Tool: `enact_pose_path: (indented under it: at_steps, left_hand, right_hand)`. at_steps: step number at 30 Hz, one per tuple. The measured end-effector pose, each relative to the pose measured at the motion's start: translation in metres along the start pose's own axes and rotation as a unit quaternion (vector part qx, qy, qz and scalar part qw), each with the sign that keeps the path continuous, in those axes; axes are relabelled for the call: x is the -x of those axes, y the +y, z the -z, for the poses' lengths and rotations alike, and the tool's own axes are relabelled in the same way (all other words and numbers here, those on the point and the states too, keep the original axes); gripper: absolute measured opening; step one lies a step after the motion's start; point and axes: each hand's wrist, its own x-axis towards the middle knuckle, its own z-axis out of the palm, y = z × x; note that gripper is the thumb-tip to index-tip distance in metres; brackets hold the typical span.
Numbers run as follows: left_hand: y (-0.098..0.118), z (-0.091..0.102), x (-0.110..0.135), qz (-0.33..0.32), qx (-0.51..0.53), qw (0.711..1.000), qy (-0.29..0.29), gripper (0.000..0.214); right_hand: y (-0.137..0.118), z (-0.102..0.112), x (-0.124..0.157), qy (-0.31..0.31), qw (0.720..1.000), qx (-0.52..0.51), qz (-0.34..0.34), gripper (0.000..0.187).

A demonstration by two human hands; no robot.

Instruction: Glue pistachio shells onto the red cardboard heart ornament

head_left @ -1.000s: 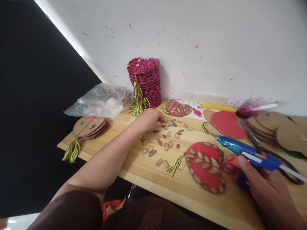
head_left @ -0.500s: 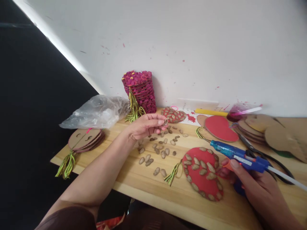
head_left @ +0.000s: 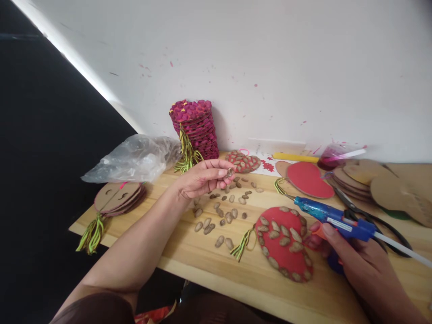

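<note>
Above the scattered peanuts, my left hand (head_left: 211, 176) pinches a small peanut shell (head_left: 230, 172) between thumb and fingertips. My right hand (head_left: 357, 252) is wrapped round a blue hot glue gun (head_left: 332, 219), its nozzle pointing left and a white glue stick (head_left: 401, 248) coming out of its back. Under and left of the gun lies a red heart-shaped piece (head_left: 280, 262) with peanut shells along its rim and in rows across its middle. A green and yellow tassel (head_left: 241, 245) hangs from its left side. Several loose peanuts (head_left: 207, 225) lie on the wooden table (head_left: 209, 265).
Scissors (head_left: 374, 220) and a plain red heart (head_left: 310, 180) lie behind the gun. Cardboard shapes (head_left: 394, 189) are at right; a shell-covered heart (head_left: 245, 162), purple stack (head_left: 195, 128), plastic bag (head_left: 135, 157) and cardboard discs with a face (head_left: 118, 198) stand farther back and left.
The view has shifted slightly. One small shell piece among the loose peanuts now lies closer to me. Both hands keep their holds and have barely moved.
</note>
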Motion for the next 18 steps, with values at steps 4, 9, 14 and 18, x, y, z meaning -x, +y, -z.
enact_pose_path:
  at_steps: [4, 9, 14, 18]
  left_hand:
    - [0.0, -0.001, 0.0, 0.002, -0.004, 1.0, 0.003, 0.027]
    - [-0.002, -0.008, 0.0, -0.011, -0.011, 1.0, 0.019, 0.026]
    - [-0.006, -0.014, -0.001, 0.004, -0.001, 1.0, 0.012, 0.027]
    - [-0.011, -0.017, 0.0, 0.03, -0.019, 0.999, 0.008, 0.029]
  right_hand:
    - [0.005, 0.0, 0.0, -0.003, 1.0, -0.016, 0.0, 0.042]
    - [-0.001, -0.004, 0.001, 0.005, 0.999, -0.05, 0.008, 0.04]
    - [-0.017, -0.011, 0.006, 0.034, 0.989, -0.14, -0.018, 0.042]
    - [-0.03, -0.012, 0.006, 0.042, 0.971, -0.23, -0.047, 0.039]
